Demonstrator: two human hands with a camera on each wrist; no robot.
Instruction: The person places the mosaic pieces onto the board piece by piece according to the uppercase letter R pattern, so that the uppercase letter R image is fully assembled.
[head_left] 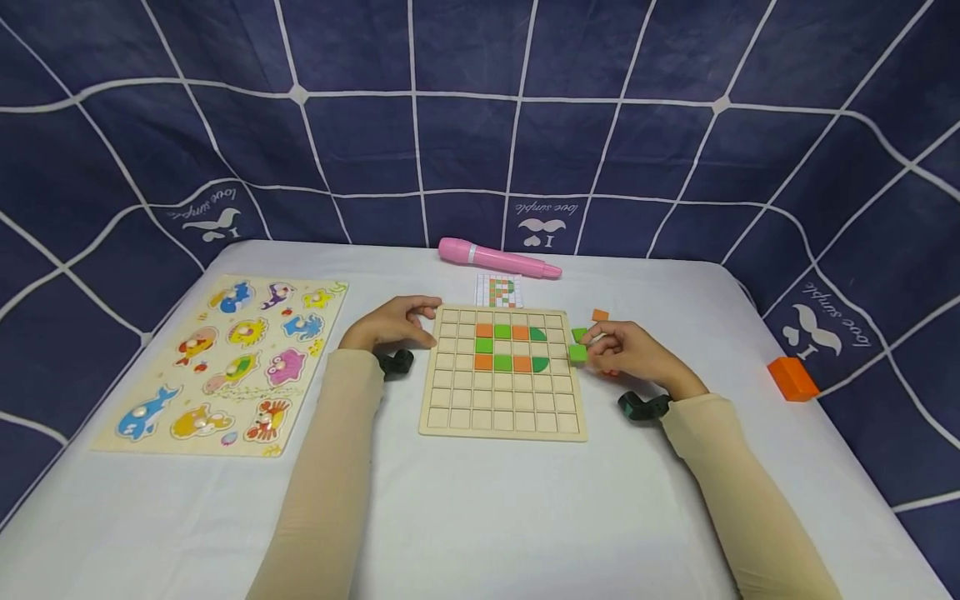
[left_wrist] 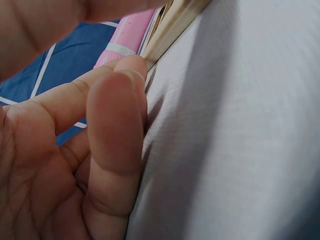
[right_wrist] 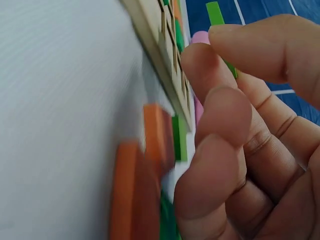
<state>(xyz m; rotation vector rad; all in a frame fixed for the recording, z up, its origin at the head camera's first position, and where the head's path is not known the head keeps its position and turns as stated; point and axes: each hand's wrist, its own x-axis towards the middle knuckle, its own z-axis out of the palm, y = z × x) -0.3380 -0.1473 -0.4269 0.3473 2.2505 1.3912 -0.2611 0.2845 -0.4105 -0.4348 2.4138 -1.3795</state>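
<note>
Grid board (head_left: 502, 399) lies between left hand (head_left: 393, 323), relaxed against its left edge, and right hand (head_left: 628, 353), pinching a green tile (head_left: 577, 354) at its right edge.

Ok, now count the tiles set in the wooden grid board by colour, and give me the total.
Orange square tiles: 4
Light green square tiles: 3
Dark green rounded tiles: 2
Total: 9

Right wrist view: lower orange tile (right_wrist: 131, 195) — blurred, cut off below.
</note>
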